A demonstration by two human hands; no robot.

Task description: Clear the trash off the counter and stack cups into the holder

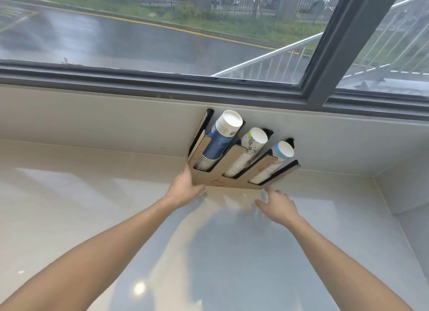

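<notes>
A brown cup holder (232,182) with black dividers stands against the back wall of the white counter (92,218). Three slots carry stacks of paper cups: a blue stack (218,141) on the left, a white patterned stack (249,151) in the middle, a small light-blue stack (276,160) on the right. The leftmost slot (202,129) shows no cups. My left hand (185,187) grips the holder's front left corner. My right hand (276,206) hovers just before the holder's front right edge, fingers spread, holding nothing.
A grey-framed window (162,83) runs above the low back wall, with a wet road outside. The counter ends in a corner wall (408,190) at the right. No trash shows on the glossy counter surface.
</notes>
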